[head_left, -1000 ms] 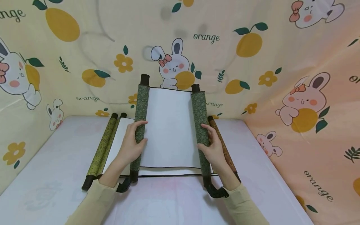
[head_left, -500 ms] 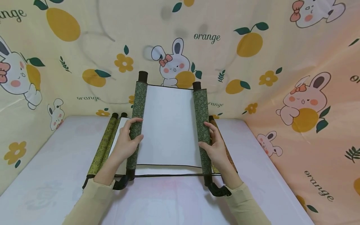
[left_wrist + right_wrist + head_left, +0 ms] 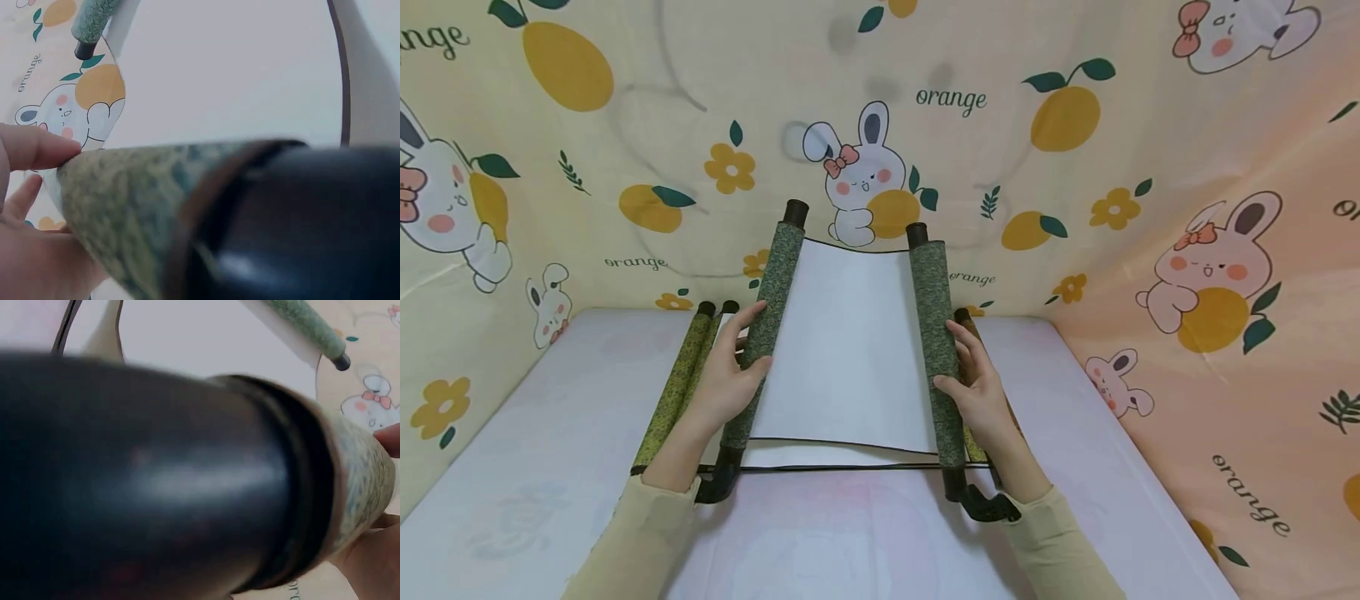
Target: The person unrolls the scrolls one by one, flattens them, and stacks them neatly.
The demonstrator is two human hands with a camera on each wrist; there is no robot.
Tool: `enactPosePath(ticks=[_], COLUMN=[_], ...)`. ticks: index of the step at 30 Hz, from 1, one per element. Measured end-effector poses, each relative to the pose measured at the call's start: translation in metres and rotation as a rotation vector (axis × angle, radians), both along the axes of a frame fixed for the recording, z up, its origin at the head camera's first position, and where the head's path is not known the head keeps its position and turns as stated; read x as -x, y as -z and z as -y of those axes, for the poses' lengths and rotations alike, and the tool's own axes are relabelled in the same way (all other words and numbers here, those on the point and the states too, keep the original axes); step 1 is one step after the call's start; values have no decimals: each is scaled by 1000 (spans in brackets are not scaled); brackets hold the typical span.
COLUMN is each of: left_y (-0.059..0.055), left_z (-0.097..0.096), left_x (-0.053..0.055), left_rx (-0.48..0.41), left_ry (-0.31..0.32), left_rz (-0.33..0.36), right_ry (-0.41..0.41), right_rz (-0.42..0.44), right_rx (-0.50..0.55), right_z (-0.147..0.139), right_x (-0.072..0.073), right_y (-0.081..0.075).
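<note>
A hanging scroll with a blank white sheet [image 3: 850,350] is held up, partly unrolled between two dark green patterned rolls with black rod ends. My left hand [image 3: 724,379] grips the left roll [image 3: 782,275], which leans with its top to the right. On the other side, my right hand [image 3: 988,408] holds the right roll [image 3: 932,292] between thumb and fingers. The left wrist view has the roll's black end [image 3: 312,225] large in front, with fingertips [image 3: 62,147] on the green covering. In the right wrist view, a black rod end [image 3: 156,475] hides most of the hand.
Yellow-green rolls [image 3: 673,392] lie at the left of the white table [image 3: 850,542], with more white sheet under the raised scroll. Another roll [image 3: 967,321] is mostly hidden behind the right hand. Behind stands a cloth backdrop [image 3: 850,50] printed with rabbits and oranges.
My left hand has moved left, and the left roll has tilted, its foot going left and its top rightward. The right hand has shifted slightly right; both still grip the scroll.
</note>
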State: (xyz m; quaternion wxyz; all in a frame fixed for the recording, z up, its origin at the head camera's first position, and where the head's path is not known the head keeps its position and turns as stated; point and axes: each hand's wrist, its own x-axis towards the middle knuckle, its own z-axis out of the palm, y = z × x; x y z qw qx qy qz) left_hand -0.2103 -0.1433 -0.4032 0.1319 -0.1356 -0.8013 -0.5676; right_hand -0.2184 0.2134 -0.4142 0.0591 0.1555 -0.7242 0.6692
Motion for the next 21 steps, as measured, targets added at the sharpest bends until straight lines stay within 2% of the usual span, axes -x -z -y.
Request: enactPosePath(ticks=[8, 11, 16, 21], left_y=[2, 2, 1, 0], left_z=[1, 0, 1, -1], left_x=[4, 4, 4, 3], left_rx=[-7, -8, -17, -29], left_ry=[0, 1, -1, -37], left_rz=[-50, -64, -50, -8], right_ry=[73, 71, 42, 46], right_rz=[41, 45, 43, 64], right_rx=[-33, -27, 12, 28], right_z=[-1, -2, -3, -2], right_x=[-1, 0, 2, 1], right_y=[-2, -2, -2, -4])
